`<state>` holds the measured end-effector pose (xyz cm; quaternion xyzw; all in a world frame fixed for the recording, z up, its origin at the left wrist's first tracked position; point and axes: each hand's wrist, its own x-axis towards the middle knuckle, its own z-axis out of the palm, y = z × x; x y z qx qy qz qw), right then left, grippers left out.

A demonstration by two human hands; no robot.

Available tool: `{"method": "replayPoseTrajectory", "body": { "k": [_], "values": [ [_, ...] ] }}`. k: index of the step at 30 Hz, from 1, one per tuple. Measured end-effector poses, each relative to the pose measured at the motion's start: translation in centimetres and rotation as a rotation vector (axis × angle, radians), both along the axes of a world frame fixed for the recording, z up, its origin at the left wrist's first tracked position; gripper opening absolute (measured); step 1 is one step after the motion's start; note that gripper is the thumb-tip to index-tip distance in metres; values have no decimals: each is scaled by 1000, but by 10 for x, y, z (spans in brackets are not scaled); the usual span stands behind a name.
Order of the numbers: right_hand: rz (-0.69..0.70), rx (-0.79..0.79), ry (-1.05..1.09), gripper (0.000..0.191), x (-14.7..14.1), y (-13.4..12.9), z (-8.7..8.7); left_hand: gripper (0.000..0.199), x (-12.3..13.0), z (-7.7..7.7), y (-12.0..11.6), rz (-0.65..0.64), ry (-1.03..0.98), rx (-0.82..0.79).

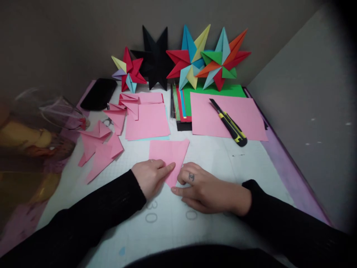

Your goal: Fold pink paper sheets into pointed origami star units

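far left, off the table edge: a blurred yellow-brown object (26, 134), too smeared to name. then a black phone-like slab (99, 94), lying flat. nearer the body, folded pink paper pieces (106, 160), some overlapping, a metal ring (107, 122) showing between them. behind, against the wall, a small multicoloured paper star (129, 72), then a larger black paper star (158, 59). in front of these, a pile of pink paper squares (147, 123), a pale blue edge peeking out beneath. left hand (152, 175): index stretched out and laid on the paper, other fingers loosely bent. under it, mid-table in front of the body, the partly folded pink sheet (167, 150), flat on a white gridded mat (212, 234), tapering toward the body. right hand (200, 186): at the sheet's right edge, index bent, thumb reaching to the narrow end; cannot tell whether paper is pinched. beyond, two more multicoloured stars, one red-blue-yellow (190, 64), one green-orange-red (223, 61), above a stack of coloured sheets (235, 90). rightmost, a large pink sheet (203, 121) with a black-and-yellow utility knife (231, 126) lying diagonally across it, blade tip pointing away.
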<state>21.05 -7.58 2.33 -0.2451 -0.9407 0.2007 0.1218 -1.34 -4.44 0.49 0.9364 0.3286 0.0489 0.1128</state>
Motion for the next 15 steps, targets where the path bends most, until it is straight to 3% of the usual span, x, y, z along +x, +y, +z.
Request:
{"method": "replayPoseTrajectory", "body": {
  "k": [4,9,13,15],
  "values": [
    [7,-45,0,22,0,-2,-2,38,0,0,0,4,4,-1],
    [106,-59,155,27,5,-1,-9,37,0,-3,-1,9,-20,9],
    [-34,47,195,35,10,2,-14,34,-10,0,3,8,-116,35],
    [-99,94,148,35,11,4,-16,31,-20,5,5,115,-148,82]
  ]
}}
